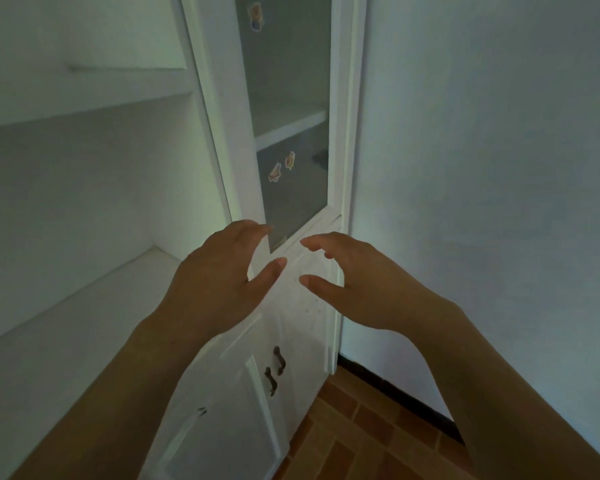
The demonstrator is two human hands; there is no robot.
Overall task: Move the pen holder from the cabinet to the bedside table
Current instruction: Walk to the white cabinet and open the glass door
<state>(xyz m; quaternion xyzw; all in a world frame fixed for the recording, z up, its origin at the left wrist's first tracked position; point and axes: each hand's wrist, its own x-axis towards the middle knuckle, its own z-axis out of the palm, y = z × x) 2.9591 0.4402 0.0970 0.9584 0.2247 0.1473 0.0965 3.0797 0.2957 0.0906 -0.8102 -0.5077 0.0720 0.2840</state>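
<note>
I am facing a white cabinet (222,81) with open shelves on the left and a glass door (291,133) on the right. My left hand (219,282) and my right hand (357,282) hover side by side in front of the glass door's lower edge, palms down, fingers spread and curved, holding nothing. No pen holder shows on the open shelves. A small dark shape (321,157) sits behind the glass on the lower inner shelf; I cannot tell what it is. The bedside table is out of view.
Stickers (281,168) dot the glass. Below are white cupboard doors with two dark handles (274,372). A plain wall (482,168) stands at the right, with a dark skirting strip and brown tiled floor (354,438) beneath.
</note>
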